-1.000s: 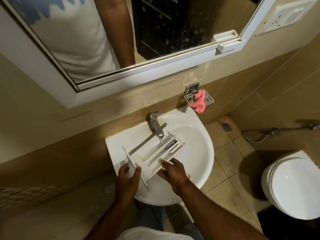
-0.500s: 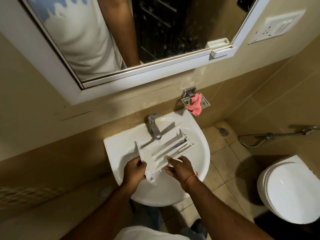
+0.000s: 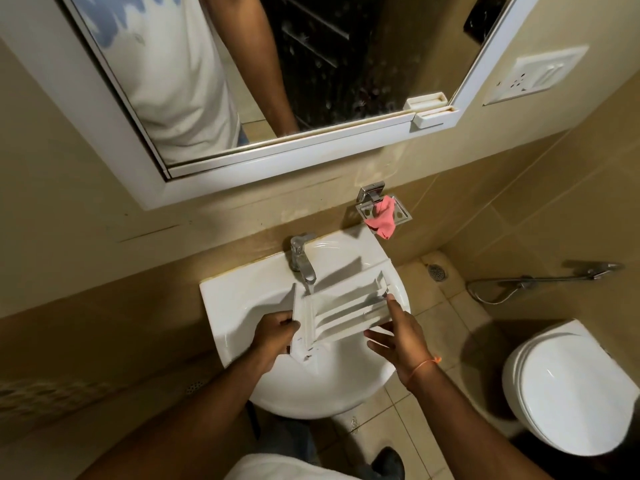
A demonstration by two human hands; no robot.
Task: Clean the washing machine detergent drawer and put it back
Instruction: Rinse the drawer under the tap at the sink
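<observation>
A: Where is the white plastic detergent drawer [image 3: 341, 308] with its long ribbed compartments?

B: Over the white ceramic wash basin [image 3: 221, 303], lying slantwise, one end low near the person and the other rising toward the basin's right rim. Its near-left part sits just under the spout of the chrome tap [image 3: 302, 261].

A: And the left hand [image 3: 273, 336]?

B: Its fingers are curled round the drawer's flat front panel at the left end, gripping it.

A: The right hand [image 3: 403, 336]?

B: Spread fairly wide, fingers mostly straight. The forefinger reaches up along the drawer's far right end and touches it; the other fingers lie below the drawer's lower edge. An orange thread is round that wrist.

A: What else is about?

B: A crumpled pink cloth [image 3: 383, 220] on a chrome wall soap dish [image 3: 401, 211] above the basin's right side, a white-framed mirror [image 3: 311, 147] over it, a white toilet [image 3: 568, 389] with its lid down at the right, and a chrome spray hose [image 3: 540, 280] on the wall beside that
</observation>
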